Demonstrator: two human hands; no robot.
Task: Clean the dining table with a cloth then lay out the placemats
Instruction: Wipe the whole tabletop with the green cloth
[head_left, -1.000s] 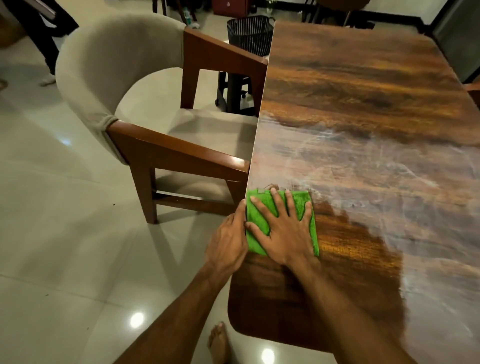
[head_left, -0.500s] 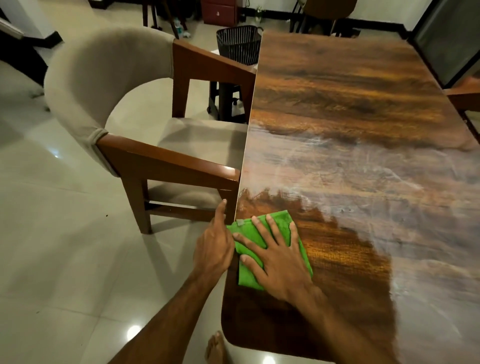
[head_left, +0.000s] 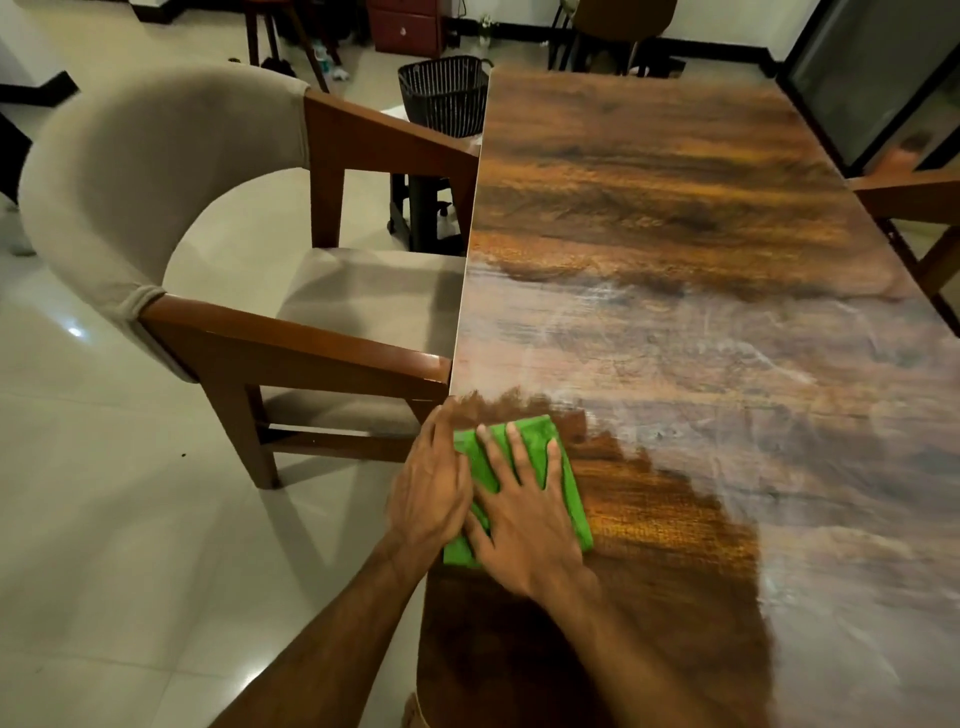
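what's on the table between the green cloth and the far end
Nothing stands there. In the head view the table beyond the cloth is bare wood, hazy and whitish across its middle and darker toward the far end.

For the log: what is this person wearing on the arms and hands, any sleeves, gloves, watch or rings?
Nothing visible. The left hand and right hand are ungloved, with no rings or watch showing. The left forearm and right forearm are bare to the frame's edge; no sleeve shows.
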